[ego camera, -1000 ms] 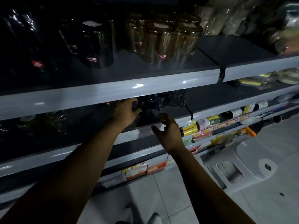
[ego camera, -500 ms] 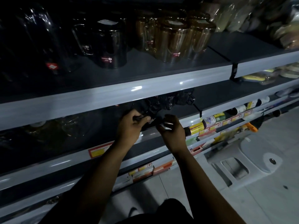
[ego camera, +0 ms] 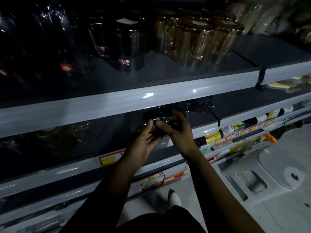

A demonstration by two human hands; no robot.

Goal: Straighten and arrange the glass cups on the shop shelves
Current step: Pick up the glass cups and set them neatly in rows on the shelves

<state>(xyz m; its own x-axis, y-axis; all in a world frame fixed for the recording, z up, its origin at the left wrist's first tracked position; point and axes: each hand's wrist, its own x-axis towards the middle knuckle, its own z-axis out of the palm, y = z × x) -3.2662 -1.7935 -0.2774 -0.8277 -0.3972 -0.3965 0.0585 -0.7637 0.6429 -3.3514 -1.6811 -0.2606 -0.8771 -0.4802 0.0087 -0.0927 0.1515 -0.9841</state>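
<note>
A dark glass cup (ego camera: 159, 121) with a small white label sits at the front of the second shelf (ego camera: 94, 163), partly hidden under the upper shelf's lip. My left hand (ego camera: 144, 142) cups it from below and the left. My right hand (ego camera: 176, 130) grips it from the right, thumb across its front. More dark glass cups (ego camera: 196, 106) stand behind it to the right. On the upper shelf (ego camera: 117, 100) stand black glass cups (ego camera: 127, 47) and amber glass cups (ego camera: 198, 39), upside down.
Dim clear glassware (ego camera: 67, 135) fills the second shelf's left side. Lower shelves hold yellow cans and bottles (ego camera: 235, 130) with price tags. Wrapped goods (ego camera: 269, 15) lie at the top right. A grey moulded floor fixture (ego camera: 269, 174) lies on the tiled floor to the right.
Both hands closed in on the dark cup at the second shelf's front; the right hand, open and apart a second ago, now grips it. The view has shifted left and down slightly.
</note>
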